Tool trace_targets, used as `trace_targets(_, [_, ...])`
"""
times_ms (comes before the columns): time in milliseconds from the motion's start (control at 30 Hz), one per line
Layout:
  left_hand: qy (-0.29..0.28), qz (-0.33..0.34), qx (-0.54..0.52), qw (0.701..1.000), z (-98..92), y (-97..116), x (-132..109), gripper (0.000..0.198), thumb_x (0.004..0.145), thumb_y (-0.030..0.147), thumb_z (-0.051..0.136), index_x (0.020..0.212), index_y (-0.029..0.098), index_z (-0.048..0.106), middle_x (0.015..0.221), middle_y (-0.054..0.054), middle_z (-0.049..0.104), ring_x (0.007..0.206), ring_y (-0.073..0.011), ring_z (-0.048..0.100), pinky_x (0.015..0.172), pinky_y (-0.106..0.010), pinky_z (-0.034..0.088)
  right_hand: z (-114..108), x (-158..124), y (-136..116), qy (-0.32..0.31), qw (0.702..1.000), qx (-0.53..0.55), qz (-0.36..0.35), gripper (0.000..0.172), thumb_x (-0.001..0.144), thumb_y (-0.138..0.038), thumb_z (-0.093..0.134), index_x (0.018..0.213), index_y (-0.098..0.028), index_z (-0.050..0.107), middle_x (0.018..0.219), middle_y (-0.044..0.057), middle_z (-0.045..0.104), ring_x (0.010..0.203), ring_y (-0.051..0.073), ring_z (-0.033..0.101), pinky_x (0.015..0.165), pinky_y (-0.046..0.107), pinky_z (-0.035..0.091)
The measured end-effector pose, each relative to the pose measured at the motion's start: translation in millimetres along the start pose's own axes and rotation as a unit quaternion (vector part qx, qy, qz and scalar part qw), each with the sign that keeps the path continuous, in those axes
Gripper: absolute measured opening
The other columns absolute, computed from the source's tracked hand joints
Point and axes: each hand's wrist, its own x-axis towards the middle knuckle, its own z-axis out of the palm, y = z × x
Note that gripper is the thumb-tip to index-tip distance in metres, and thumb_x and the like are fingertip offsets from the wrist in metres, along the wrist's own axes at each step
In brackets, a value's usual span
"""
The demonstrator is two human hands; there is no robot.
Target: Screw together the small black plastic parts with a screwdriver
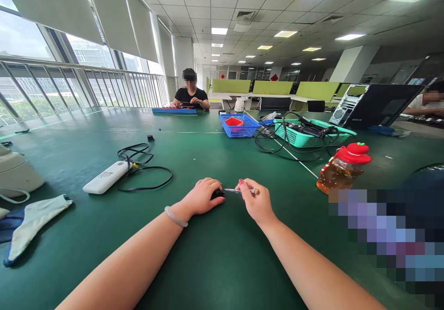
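Centre of frame, left hand [204, 197] grips small black rounded object [218, 193] at dark-green tabletop [194, 162], right hand [258, 202] pinches slim silvery brown-ended rod [231, 191] pointed at it, apparently mid-work, calling for steady hold, rod in line.

Bright windows [89, 50], perhaps distant glass partitions [255, 73]

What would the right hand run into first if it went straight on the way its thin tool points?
Probably the small black object held in the left hand: the thin tool in the right hand points at it. Whether they already touch is hard to tell.
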Motion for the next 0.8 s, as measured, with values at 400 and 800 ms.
trace_targets(400, [-0.032,-0.029,-0.003,0.999,-17.3,10.5,-35.1,0.022,0.093,0.039,0.049,0.106,0.025,0.058,0.131,-0.006,0.061,0.123,-0.0233,0.054,0.109,-0.046,0.037,0.8,2.1,5.4,-0.01,1.0,0.017,-0.001,0.05,0.091,-0.057,0.042,0.061,-0.021,0.059,0.048,-0.003,0.044,0.047,0.012,0.042,0.049,0.025,0.033])
trace_targets(800, [-0.032,-0.137,0.058,0.988,-66.9,-16.9,-137.2,0.026,0.092,0.044,0.045,0.108,0.029,0.061,0.133,-0.002,0.062,0.125,-0.0228,0.054,0.109,-0.043,0.042,3.3,0.4,3.9,-0.036,0.999,0.026,0.003,0.049,0.09,-0.057,0.042,0.062,-0.021,0.06,0.048,-0.003,0.044,0.045,0.012,0.039,0.048,0.025,0.032])
